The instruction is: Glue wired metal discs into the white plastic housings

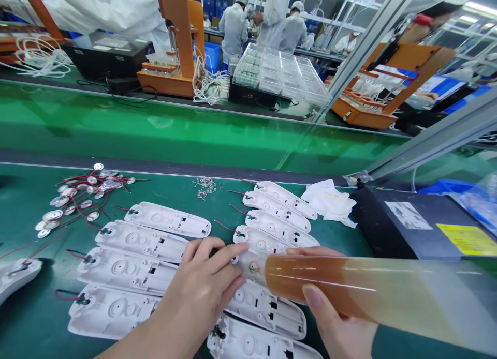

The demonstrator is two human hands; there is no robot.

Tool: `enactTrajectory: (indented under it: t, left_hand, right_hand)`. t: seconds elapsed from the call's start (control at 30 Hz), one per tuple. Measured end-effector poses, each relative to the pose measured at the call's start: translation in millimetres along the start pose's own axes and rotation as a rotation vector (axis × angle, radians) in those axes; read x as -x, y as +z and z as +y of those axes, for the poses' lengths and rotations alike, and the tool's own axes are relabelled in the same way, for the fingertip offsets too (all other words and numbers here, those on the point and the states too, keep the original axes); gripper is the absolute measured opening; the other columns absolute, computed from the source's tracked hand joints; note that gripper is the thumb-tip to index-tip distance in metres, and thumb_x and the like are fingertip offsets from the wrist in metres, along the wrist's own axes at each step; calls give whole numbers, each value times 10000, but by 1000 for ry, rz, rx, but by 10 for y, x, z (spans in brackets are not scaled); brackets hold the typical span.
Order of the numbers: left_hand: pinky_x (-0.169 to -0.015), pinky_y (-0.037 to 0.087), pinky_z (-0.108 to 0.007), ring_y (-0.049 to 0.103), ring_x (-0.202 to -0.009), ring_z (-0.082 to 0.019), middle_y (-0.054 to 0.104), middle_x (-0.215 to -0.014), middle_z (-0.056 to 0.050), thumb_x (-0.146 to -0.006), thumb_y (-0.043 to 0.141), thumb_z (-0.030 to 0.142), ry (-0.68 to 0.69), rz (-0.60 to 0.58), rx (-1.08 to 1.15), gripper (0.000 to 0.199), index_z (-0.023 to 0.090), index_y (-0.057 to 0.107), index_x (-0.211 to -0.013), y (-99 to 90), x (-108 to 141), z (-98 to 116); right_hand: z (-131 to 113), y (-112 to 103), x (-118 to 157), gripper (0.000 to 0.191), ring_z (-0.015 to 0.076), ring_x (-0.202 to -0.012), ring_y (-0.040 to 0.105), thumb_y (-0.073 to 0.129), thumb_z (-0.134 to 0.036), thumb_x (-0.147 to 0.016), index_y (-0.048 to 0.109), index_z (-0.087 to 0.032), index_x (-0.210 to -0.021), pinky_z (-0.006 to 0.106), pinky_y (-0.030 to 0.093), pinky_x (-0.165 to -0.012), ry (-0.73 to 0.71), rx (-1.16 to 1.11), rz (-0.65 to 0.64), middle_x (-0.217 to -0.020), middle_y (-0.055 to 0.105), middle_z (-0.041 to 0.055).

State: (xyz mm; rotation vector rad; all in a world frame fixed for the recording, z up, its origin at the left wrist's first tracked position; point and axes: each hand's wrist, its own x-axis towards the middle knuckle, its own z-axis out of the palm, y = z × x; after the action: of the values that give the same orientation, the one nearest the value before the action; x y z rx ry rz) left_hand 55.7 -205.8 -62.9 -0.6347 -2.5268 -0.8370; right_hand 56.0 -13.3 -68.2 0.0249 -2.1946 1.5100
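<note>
My right hand (337, 317) is wrapped round a large translucent tube (310, 276) with amber liquid in its front part. The tube lies tilted, its front end pointing left over a white plastic shell (254, 268) that has a brownish ring on it. At the left end of that shell, my left hand (209, 276) has its fingers bent and closed on the edge; part of the grip is hidden. More white shells with red wires lie in two columns, one left (134, 266) and one right (287, 198). The tube's tip cannot be made out.
Small round discs with red wires (93, 185) are heaped at the left, and tiny screws (205, 185) at the back. A crumpled white cloth (330, 201) and black box (411, 219) stand right. Beyond the green partition (155, 126) are orange fixtures (190, 43), clear trays (279, 72) and several people.
</note>
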Motion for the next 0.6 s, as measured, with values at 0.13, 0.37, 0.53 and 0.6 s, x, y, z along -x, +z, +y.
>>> enactTrajectory:
  t: [0.13,0.37,0.53,0.6]
  left_hand:
    - [-775,314,-319,451,-849,-159,635,-1063,61,-920,441,210,-2,-3,-9,223,211,643,-825,4,12,-5]
    - [-797,307,-346,455,-880,-172,624,-1093,47,-930,418,233,-41,-23,15,257,213,631,-787,37,55,-7]
    - [-793,310,-339,457,-869,-165,622,-1096,56,-923,438,228,-42,-26,9,236,212,633,-790,6,42,5]
    - [-793,313,-330,452,-868,-162,621,-1097,71,-915,456,225,-37,-25,17,218,208,633,-789,-13,26,9]
  right_hand:
    - [-95,31,1,382,205,-869,546,644,-462,-715,568,-164,-941,306,492,-743,128,-34,48,-970,565,89]
    - [-234,64,-25,396,180,-797,550,717,-461,-650,573,-171,-878,298,506,-681,255,-169,105,-991,559,78]
    - [-210,58,-39,448,203,-801,557,737,-454,-618,559,-166,-910,300,518,-613,293,-183,101,-983,556,92]
    - [-173,44,-31,454,211,-811,561,743,-443,-612,558,-164,-919,313,521,-628,297,-186,108,-1005,557,101]
